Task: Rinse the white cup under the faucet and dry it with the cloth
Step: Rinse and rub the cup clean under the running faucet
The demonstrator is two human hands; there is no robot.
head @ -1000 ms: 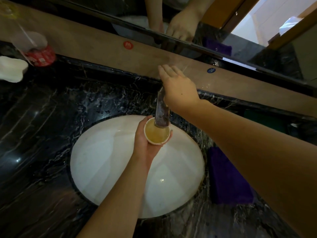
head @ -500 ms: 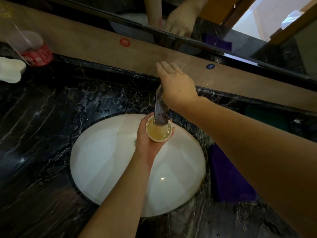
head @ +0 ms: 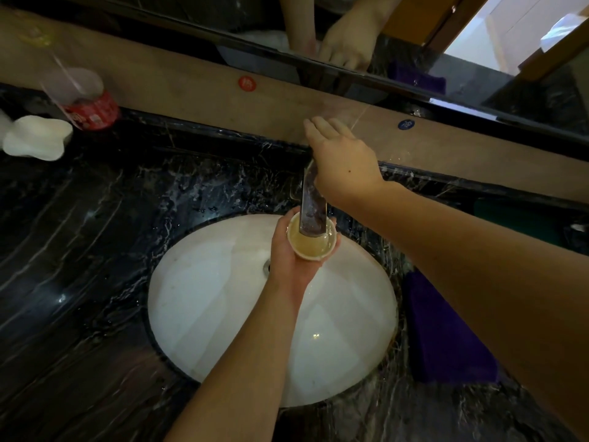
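While left hand grips white cup under faucet at basin's back edge, right hand rests flat-fingered atop faucet. Rinsing step; next: empty cup, reach cloth at basin's right edge.

A polished metal faucet with a water-spotted mirror finish stands over a smooth, glossy white ceramic sink set in wet, shiny black veined marble counter, beside a soft, matt purple cloth.
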